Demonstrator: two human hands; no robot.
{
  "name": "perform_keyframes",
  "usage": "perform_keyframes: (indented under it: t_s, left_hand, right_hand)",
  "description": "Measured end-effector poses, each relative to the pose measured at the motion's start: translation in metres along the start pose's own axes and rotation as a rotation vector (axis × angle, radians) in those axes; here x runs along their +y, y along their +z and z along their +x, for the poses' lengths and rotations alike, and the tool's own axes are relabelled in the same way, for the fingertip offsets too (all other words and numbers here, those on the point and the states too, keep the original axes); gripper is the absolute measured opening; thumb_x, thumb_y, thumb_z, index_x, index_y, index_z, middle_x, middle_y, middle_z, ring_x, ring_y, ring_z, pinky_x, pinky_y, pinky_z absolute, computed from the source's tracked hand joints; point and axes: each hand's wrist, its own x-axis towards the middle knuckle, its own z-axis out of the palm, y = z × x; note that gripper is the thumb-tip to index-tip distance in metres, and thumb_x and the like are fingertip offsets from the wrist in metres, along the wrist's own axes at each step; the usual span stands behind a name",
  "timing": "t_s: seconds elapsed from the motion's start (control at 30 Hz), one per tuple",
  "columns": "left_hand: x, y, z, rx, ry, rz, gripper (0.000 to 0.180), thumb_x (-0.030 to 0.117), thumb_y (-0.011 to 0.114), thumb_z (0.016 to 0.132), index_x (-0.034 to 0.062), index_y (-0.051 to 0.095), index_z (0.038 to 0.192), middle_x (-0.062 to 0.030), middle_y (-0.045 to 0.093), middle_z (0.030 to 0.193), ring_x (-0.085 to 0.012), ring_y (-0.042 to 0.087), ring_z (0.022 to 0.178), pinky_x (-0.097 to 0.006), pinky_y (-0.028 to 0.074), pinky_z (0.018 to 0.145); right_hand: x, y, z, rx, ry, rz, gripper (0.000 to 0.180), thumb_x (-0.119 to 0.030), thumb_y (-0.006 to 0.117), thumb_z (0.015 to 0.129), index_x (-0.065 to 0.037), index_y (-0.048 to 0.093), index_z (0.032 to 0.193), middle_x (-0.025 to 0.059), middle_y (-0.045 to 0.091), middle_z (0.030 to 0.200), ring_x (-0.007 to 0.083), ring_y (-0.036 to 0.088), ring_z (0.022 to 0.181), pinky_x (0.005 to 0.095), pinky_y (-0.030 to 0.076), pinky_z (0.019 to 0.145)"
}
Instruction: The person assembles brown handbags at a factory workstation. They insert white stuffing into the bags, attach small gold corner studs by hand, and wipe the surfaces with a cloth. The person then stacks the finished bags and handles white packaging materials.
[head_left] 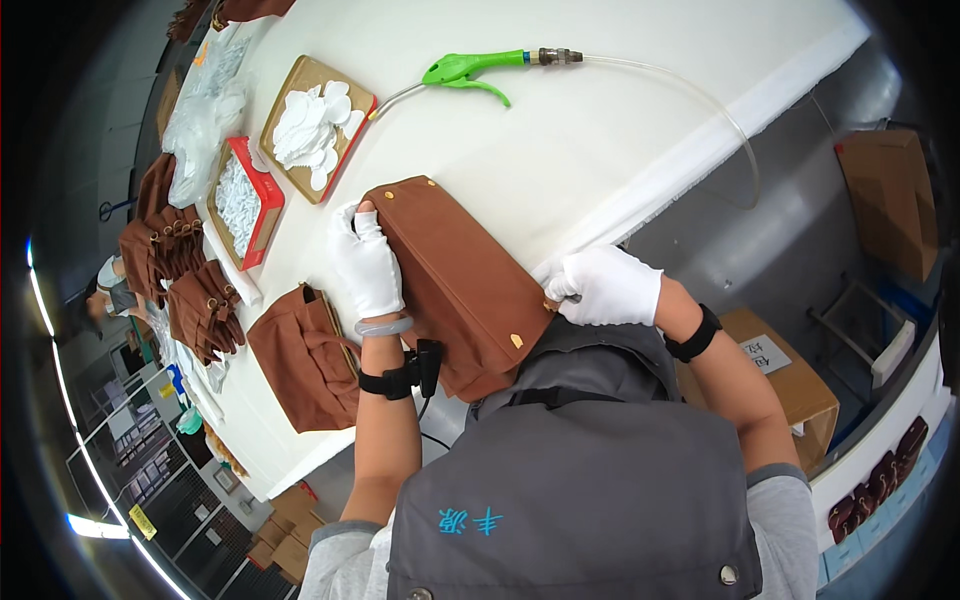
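A brown bag (465, 270) with small gold metal studs along its edges lies slanted at the table's front edge, its near end against my apron. My left hand (366, 262), in a white glove, is closed on its far left corner, a bare fingertip showing there. In a white glove too, my right hand (605, 285) pinches the bag's right corner by a gold fitting; its fingertips are partly hidden. A second brown bag (305, 360) with a handle and a zip lies just left of my left wrist.
A tray of white oval pieces (315, 130) and a red-edged box of small white pieces (238, 205) stand at the far left. Beyond lies a green air gun (470, 72) with a clear hose. Brown bags (200, 310) pile up at left; a cardboard box (775, 370) stands right.
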Motion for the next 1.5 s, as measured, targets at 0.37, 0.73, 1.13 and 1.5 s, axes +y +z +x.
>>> perform_keyframes:
  t_s: [0.37,0.73,1.13,1.5]
  left_hand:
    - [0.003,-0.001,0.004,-0.027,-0.055,-0.016,0.02,0.017,0.059,0.097,-0.0025,0.061,0.097,-0.0061,0.058,0.077,-0.0125,0.052,0.067,-0.028,0.045,0.064]
    - [-0.009,0.0,0.003,-0.017,-0.079,-0.005,0.02,0.016,0.06,0.095,-0.0035,0.063,0.095,-0.0115,0.062,0.082,-0.0208,0.057,0.072,-0.033,0.046,0.07]
    - [-0.008,0.003,0.003,-0.001,-0.082,-0.08,0.021,0.018,0.063,0.094,-0.0028,0.064,0.096,-0.013,0.065,0.084,-0.0222,0.06,0.077,-0.033,0.047,0.074]
    - [-0.01,0.004,-0.001,0.026,-0.044,-0.074,0.021,0.018,0.063,0.093,-0.0025,0.063,0.093,-0.0124,0.064,0.083,-0.0233,0.059,0.076,-0.033,0.047,0.073]
  right_hand:
    - [-0.018,0.022,-0.01,0.392,0.072,-0.057,0.01,-0.013,0.065,0.082,-0.003,0.064,0.082,0.012,0.06,0.075,0.0317,0.062,0.078,0.0403,0.051,0.069]
    - [-0.013,0.0,-0.029,-0.1,0.146,0.917,0.011,-0.001,0.066,0.075,0.001,0.069,0.086,0.0028,0.068,0.076,0.0079,0.061,0.066,0.0237,0.049,0.06]
    - [-0.078,0.002,0.016,-0.016,0.186,0.133,0.022,-0.019,0.058,0.084,0.001,0.058,0.075,0.0173,0.06,0.076,0.0314,0.06,0.072,0.0398,0.047,0.066]
    - [-0.066,0.016,0.019,0.111,0.402,0.428,0.03,-0.012,0.063,0.085,0.001,0.047,0.063,0.0038,0.048,0.056,0.0093,0.043,0.054,0.0299,0.038,0.052]
